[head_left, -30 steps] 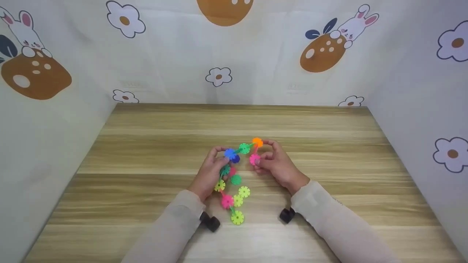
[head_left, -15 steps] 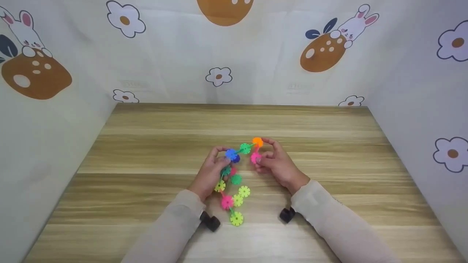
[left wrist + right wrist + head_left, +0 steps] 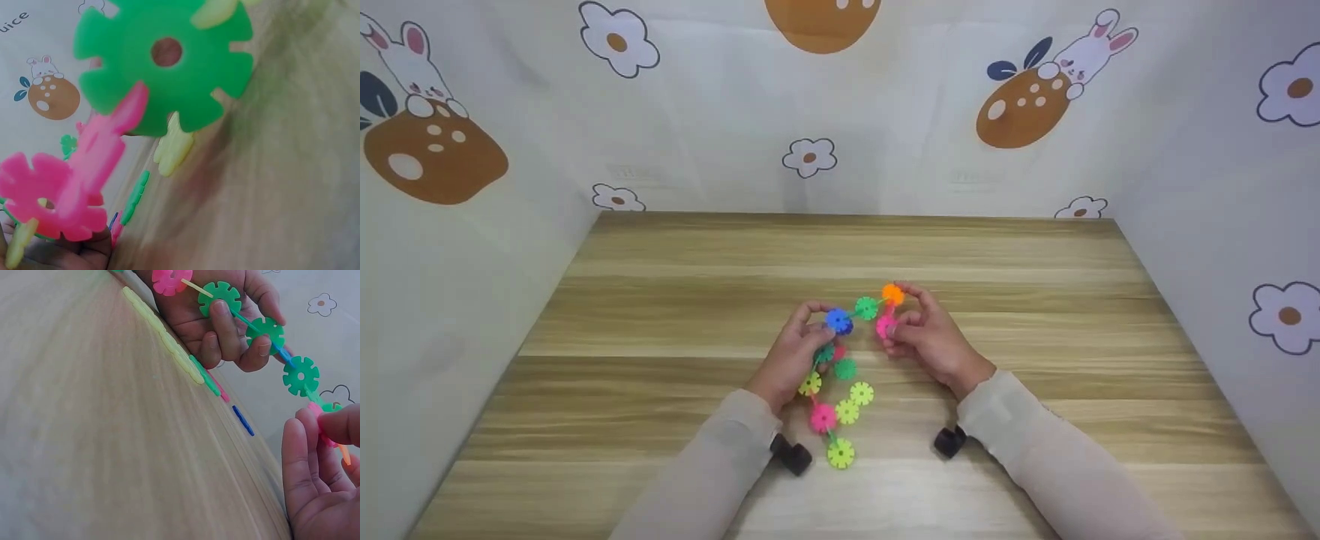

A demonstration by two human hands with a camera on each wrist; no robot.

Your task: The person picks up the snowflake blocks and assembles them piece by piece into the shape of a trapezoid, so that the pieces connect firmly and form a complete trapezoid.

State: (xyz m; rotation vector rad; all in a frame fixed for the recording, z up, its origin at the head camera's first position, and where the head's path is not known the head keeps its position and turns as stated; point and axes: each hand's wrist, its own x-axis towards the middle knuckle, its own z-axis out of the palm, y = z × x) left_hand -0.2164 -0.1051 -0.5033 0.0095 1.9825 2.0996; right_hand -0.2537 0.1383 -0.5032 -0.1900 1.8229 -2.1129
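Note:
A chain of interlocking plastic snowflake discs is held up between both hands. My left hand [image 3: 791, 352] pinches it by a blue disc [image 3: 838, 321], and the lower part hangs past the palm through a pink disc [image 3: 823, 418] to a yellow disc [image 3: 841, 454]. My right hand [image 3: 934, 341] pinches a pink disc [image 3: 886, 327] at the other end, its index finger by an orange disc [image 3: 893, 294]. Between the hands spans a green disc [image 3: 866, 308]. Up close in the left wrist view is a large green disc [image 3: 129, 62] joined to a pink one [image 3: 42, 191].
Loose discs lie flat below the chain: a green disc [image 3: 846, 369], two yellow discs [image 3: 862, 393], a partly covered pink one [image 3: 841, 352] and a blue one [image 3: 243, 421]. The wooden table [image 3: 660, 315] meets patterned cloth walls at its back and sides.
The blue, green and orange discs have shifted slightly right. The chain's lower end has swung a little left and nearer to me. Both hands keep their grip and barely move.

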